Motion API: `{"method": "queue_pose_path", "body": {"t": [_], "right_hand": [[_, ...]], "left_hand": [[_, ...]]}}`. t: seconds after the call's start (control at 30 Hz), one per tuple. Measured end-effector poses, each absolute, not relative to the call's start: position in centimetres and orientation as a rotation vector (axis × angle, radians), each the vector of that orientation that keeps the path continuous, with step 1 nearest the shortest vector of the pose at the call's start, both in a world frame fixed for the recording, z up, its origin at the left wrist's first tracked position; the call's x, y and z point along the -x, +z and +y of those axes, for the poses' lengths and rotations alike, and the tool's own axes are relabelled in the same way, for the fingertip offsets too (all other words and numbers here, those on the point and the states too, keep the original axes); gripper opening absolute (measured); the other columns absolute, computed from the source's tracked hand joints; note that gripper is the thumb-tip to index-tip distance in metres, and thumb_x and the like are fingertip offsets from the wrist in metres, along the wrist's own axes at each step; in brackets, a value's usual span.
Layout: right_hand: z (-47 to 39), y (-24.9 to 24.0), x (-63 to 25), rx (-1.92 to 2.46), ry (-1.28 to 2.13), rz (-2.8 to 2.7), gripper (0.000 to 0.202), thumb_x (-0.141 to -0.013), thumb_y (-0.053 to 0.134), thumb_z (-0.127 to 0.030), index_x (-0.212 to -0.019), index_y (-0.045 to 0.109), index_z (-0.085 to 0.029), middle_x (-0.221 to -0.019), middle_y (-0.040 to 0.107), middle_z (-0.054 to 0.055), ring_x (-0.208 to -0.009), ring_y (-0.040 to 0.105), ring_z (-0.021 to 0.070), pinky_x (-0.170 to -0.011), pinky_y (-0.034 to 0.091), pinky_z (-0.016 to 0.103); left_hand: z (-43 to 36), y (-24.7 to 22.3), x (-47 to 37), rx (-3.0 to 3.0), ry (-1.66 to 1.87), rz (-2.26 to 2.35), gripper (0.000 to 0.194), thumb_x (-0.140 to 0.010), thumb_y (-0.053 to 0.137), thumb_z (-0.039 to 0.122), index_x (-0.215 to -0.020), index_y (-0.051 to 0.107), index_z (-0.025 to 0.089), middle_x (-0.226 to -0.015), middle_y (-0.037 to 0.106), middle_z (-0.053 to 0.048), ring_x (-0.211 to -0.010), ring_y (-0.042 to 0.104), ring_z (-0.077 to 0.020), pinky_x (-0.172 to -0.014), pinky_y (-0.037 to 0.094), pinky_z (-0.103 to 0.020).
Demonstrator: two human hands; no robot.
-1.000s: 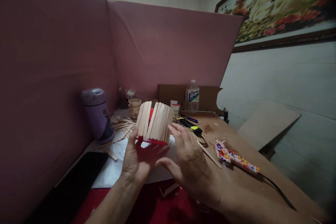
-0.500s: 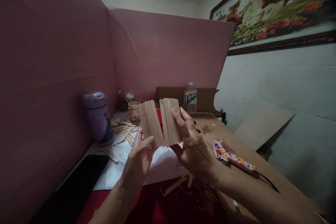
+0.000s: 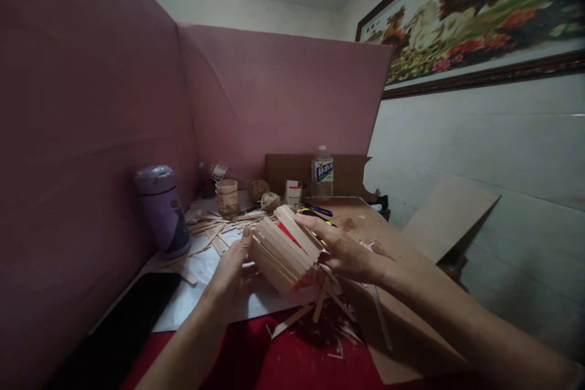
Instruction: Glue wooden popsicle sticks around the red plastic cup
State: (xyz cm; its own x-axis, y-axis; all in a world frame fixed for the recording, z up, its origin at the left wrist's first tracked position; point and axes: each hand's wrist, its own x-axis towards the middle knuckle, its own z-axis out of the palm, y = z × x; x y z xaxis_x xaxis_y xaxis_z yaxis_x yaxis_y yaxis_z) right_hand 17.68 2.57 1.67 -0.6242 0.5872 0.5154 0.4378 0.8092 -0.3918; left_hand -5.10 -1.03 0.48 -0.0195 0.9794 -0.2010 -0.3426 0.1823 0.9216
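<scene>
Between my two hands is a craft-stick holder [image 3: 276,251], its pale wooden sticks set side by side around a red core that shows through a wedge-shaped gap. It is tilted, its near side blurred. My left hand [image 3: 232,263] grips its left side, thumb near the top edge. On the right, my right hand [image 3: 343,251] lies against the sticks by the gap, fingers stretched along the upper edge; its underside is hidden. Below it, loose craft sticks [image 3: 320,300] and splinters lie on a red surface [image 3: 247,347]. Behind my right hand, the patterned glue gun [image 3: 367,245] is mostly covered.
A purple thermos [image 3: 161,210] and black slab [image 3: 123,323] are on the left. Behind sit a stick pile [image 3: 212,226], a small wooden cup [image 3: 227,197], twine balls [image 3: 269,201], a small box [image 3: 293,192] and a bottle [image 3: 322,173]. A clear rod [image 3: 382,320] lies right.
The stick holder has been lowered and tipped over, so the sticks now slant. My right forearm has shifted up and right, covering the glue gun. The view has moved slightly.
</scene>
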Motion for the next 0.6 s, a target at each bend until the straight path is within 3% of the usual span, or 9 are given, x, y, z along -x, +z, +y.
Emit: {"method": "queue_pose_path", "body": {"t": [0.07,0.13,0.3,0.47,0.6], "right_hand": [[2.9,1.8,-17.9,0.744,0.391,-2.362,0.075,-0.069,0.061,0.000,-0.138,0.039,-0.021,-0.140,0.050,0.011,-0.129,0.046,0.0217,-0.106,0.039,0.046],[3.0,2.1,-17.9,0.699,0.447,-2.390,0.071,-0.069,0.062,0.001,-0.134,0.044,-0.021,-0.137,0.053,0.009,-0.127,0.048,0.0199,-0.105,0.041,0.043],[2.2,2.3,-17.0,0.635,0.596,-2.315,0.062,-0.072,0.050,0.004,-0.128,0.053,-0.022,-0.133,0.056,0.006,-0.125,0.049,0.0177,-0.099,0.047,0.040],[0.1,1.2,-15.2,0.952,1.059,-1.635,0.027,-0.086,0.052,-0.024,-0.110,0.064,-0.018,-0.111,0.067,0.009,-0.105,0.062,0.0221,-0.081,0.055,0.041],[-2.2,0.6,-13.7,0.906,1.320,-1.399,0.033,-0.084,0.059,-0.045,-0.105,0.067,-0.020,-0.104,0.069,0.008,-0.098,0.064,0.0228,-0.081,0.054,0.041]], "left_hand": [[-1.2,0.9,5.9,-0.830,1.322,1.188,0.053,-0.065,0.071,0.058,-0.091,0.068,0.012,-0.080,0.070,-0.011,-0.073,0.066,-0.0215,-0.064,0.047,-0.028],[-1.4,1.5,6.7,-0.915,1.292,1.225,0.055,-0.066,0.067,0.061,-0.086,0.070,0.010,-0.072,0.071,-0.010,-0.075,0.066,-0.0247,-0.063,0.047,-0.028],[-1.8,3.1,7.7,-0.914,1.074,1.030,0.052,-0.073,0.066,0.054,-0.102,0.069,0.012,-0.085,0.074,-0.013,-0.076,0.068,-0.0257,-0.065,0.050,-0.031],[-1.6,3.3,7.8,-0.883,0.979,1.055,0.037,-0.073,0.070,0.044,-0.091,0.070,0.012,-0.085,0.073,-0.012,-0.069,0.068,-0.0223,-0.066,0.053,-0.031],[-1.8,3.1,7.5,-0.869,1.004,1.041,0.026,-0.073,0.071,0.032,-0.087,0.071,0.011,-0.083,0.073,-0.012,-0.070,0.067,-0.0224,-0.067,0.053,-0.031]]}}
